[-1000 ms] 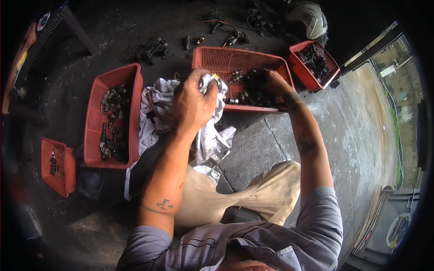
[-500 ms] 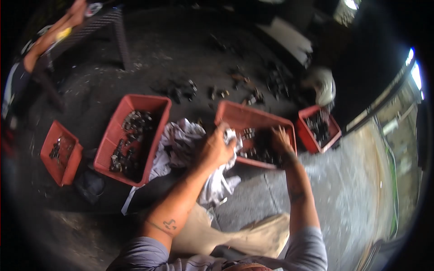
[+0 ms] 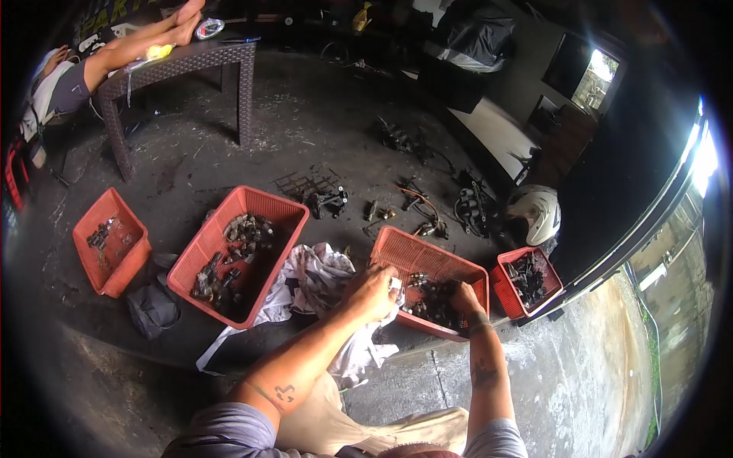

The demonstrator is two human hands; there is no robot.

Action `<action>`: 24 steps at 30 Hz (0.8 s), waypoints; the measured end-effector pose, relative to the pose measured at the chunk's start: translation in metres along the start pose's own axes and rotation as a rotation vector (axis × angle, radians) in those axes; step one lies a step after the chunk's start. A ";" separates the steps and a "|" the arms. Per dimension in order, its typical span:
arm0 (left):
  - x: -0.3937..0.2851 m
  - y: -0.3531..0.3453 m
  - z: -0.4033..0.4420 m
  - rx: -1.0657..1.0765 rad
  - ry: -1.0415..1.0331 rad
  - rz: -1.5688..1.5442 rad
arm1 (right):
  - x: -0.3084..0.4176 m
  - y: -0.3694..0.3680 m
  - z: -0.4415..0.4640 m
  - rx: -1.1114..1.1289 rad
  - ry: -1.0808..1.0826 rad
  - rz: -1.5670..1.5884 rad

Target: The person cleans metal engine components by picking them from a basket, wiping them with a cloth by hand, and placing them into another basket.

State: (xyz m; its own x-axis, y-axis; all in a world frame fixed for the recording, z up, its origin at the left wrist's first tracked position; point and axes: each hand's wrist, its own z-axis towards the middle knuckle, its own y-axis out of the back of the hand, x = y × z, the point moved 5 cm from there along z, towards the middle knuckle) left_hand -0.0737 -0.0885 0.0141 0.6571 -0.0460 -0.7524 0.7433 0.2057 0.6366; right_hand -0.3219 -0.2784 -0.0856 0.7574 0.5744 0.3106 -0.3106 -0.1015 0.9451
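My left hand (image 3: 372, 294) is closed on a stained white rag (image 3: 366, 351), which hangs below it over the near left corner of a red plastic basket (image 3: 427, 252). Dark, greasy metal parts (image 3: 431, 305) lie in that basket. My right hand (image 3: 464, 299) reaches into its right side, fingers bent down and together among the parts. What those fingertips hold, if anything, is hidden. More of the crumpled cloth (image 3: 321, 278) lies between this basket and a larger red basket (image 3: 275, 200) on the left, which also contains metal parts (image 3: 248, 237).
Small red baskets stand at the far left (image 3: 130, 244) and right (image 3: 527, 278). A white helmet (image 3: 538, 214) sits behind the right one. Loose parts (image 3: 427, 221) lie on the dark floor. Behind, another person's legs (image 3: 137, 49) rest on a brown table (image 3: 191, 65).
The view has tilted up, so the baskets appear lower and sharper. My right hand's fingers, raised and apart before, now point down into the parts. My left hand keeps the rag.
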 end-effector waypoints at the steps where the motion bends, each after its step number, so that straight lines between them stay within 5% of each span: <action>1: 0.000 -0.001 0.000 0.003 0.001 0.004 | -0.001 0.000 -0.001 0.013 -0.018 -0.048; 3: 0.001 0.001 0.001 -0.031 0.025 -0.012 | -0.001 -0.002 -0.001 0.023 -0.035 -0.096; 5: 0.002 0.004 0.002 -0.081 0.007 -0.023 | 0.005 0.004 -0.002 -0.204 0.064 -0.646; 6: 0.002 0.008 0.002 -0.133 -0.012 -0.037 | 0.021 0.011 -0.003 -0.206 0.069 -0.648; 11: -0.002 0.027 0.000 -0.331 -0.030 -0.189 | 0.074 0.057 -0.003 -0.353 0.125 -0.034; 13: -0.005 0.038 -0.005 -0.627 -0.322 -0.473 | 0.134 0.078 -0.014 -0.330 0.236 0.041; 17: -0.024 0.036 -0.012 -0.507 -0.375 -0.708 | 0.211 0.082 -0.042 -0.247 0.398 0.008; 19: -0.020 0.030 -0.008 -0.513 -0.387 -0.538 | 0.232 0.087 -0.047 -0.285 0.477 0.055; 21: -0.024 0.027 -0.007 -0.185 -0.175 -0.574 | 0.228 0.085 -0.045 -0.325 0.476 0.101; 22: -0.024 0.027 -0.007 -0.239 -0.311 -0.412 | 0.228 0.084 -0.047 -0.327 0.484 0.101; 24: -0.025 0.025 -0.007 -0.154 -0.245 -0.425 | 0.228 0.086 -0.054 -0.436 0.491 0.048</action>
State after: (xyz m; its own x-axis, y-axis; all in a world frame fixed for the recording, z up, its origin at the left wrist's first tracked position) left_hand -0.0727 -0.0750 0.0473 0.3243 -0.3806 -0.8660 0.9363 0.2598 0.2364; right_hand -0.2070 -0.1126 0.0615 0.4188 0.8918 0.1710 -0.6200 0.1433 0.7714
